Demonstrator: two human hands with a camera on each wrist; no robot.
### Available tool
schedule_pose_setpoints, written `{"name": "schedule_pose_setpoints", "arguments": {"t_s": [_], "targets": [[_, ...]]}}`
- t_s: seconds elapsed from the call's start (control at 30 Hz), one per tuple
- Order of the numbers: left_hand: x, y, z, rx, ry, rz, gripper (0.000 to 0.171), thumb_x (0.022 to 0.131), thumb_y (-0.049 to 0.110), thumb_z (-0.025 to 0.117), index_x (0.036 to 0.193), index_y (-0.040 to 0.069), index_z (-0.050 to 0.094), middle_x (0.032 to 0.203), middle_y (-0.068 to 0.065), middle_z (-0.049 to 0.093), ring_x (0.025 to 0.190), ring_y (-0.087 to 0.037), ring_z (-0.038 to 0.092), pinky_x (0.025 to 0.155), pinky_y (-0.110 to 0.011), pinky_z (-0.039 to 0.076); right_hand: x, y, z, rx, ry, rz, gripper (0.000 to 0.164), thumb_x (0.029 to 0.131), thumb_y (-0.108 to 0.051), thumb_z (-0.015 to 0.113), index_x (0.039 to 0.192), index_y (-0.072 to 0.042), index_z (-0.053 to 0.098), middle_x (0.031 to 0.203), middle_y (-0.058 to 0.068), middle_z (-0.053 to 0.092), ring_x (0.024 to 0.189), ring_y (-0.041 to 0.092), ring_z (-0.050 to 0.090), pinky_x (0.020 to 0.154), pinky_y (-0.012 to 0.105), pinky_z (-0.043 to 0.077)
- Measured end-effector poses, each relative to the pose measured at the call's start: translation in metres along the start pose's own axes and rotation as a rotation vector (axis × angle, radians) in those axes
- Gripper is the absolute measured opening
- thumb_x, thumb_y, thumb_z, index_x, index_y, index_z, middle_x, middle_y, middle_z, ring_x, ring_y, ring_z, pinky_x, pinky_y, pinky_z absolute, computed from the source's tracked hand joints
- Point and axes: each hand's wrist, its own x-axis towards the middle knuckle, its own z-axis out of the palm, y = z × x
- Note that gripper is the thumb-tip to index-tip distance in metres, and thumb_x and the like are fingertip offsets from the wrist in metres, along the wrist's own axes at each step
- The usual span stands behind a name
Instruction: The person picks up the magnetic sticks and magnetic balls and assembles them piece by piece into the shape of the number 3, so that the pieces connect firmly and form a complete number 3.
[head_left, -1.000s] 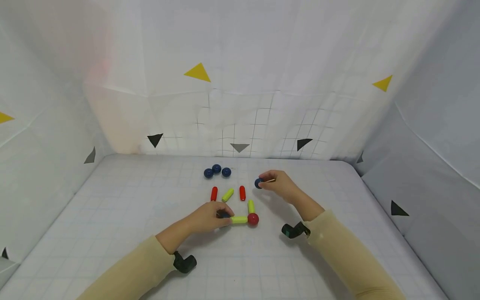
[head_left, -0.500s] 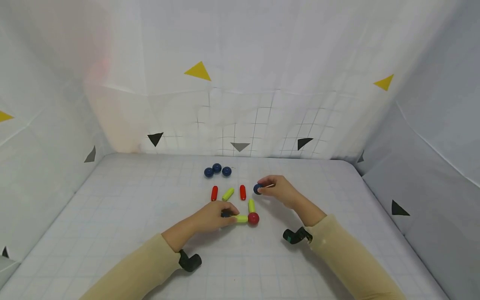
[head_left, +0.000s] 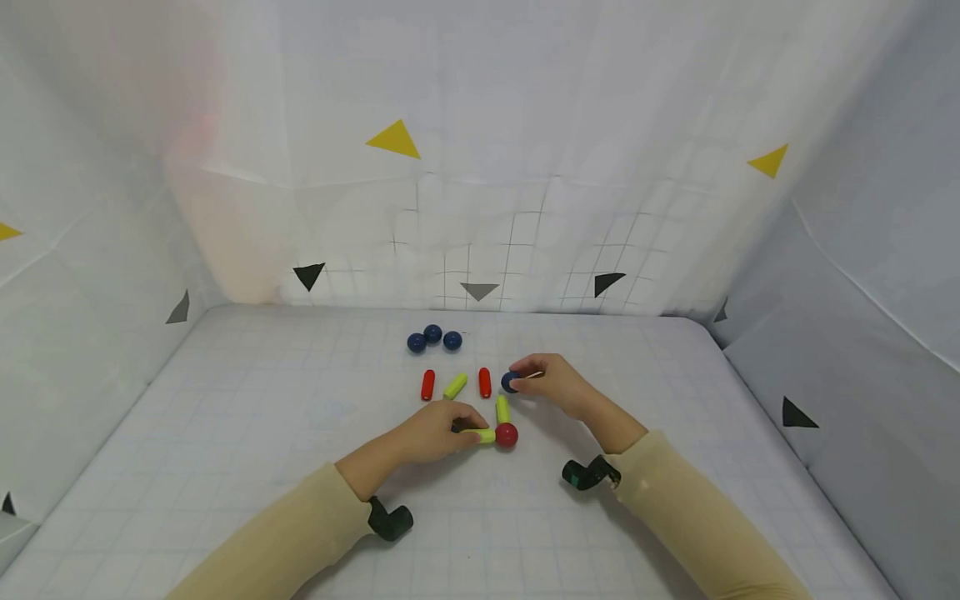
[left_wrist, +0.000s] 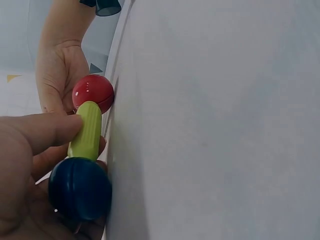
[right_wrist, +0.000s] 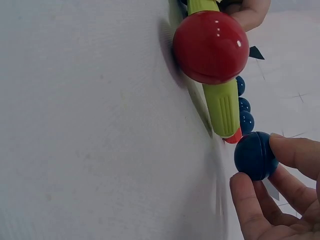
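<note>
The white table (head_left: 300, 358) is lying under everything. On top, the left hand (head_left: 437, 431) is pinching the side green stick (left_wrist: 91, 129) of a bent toy, and the right hand (head_left: 553, 385) is pinching a ball with its thumb and fingertips. The bent toy (head_left: 506, 436) is making a corner: the red ball (right_wrist: 210, 47) is sitting at the bend, and the left blue ball (left_wrist: 80, 190) is touching the side stick's other end. The held blue ball (right_wrist: 254, 156) is sitting just past the tip of the far green stick (right_wrist: 223, 110), with a small gap showing between. That stick is pointing toward the back of the table, nearly straight at the ball, and the right fingertips are sitting nearer to its tip than the left ones. Three loose blue balls (head_left: 432, 334) are resting behind. Two red sticks (head_left: 427, 385) and a loose green stick (head_left: 455, 386) are lying left of the tip.
</note>
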Motion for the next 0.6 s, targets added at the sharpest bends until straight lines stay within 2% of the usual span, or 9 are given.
{"name": "schedule_pose_setpoints", "arguments": {"t_s": [0.3,0.6], "targets": [[-0.0007,0.0027,0.0008,0.008,0.001,-0.006,0.014,0.096,0.019,0.068,0.109,0.023,0.073,0.099,0.016,0.067,0.097,-0.009,0.058,0.095,-0.034,0.048,-0.0001,0.0004,0.0004,-0.001,0.0,-0.012,0.036,0.092,-0.022,0.074,0.125,-0.007,0.067,0.121,0.009,0.065,0.106,0.024,0.061,0.095,0.038,0.052],[0.0007,-0.0003,0.0035,0.005,0.001,0.014,0.015,0.095,0.019,0.07,0.108,0.023,0.074,0.099,0.017,0.068,0.097,-0.007,0.059,0.095,-0.033,0.048,0.0048,0.0049,0.0007,0.001,-0.007,-0.009,0.036,0.092,-0.021,0.074,0.125,-0.007,0.067,0.121,0.01,0.065,0.105,0.024,0.061,0.092,0.036,0.053]]}}
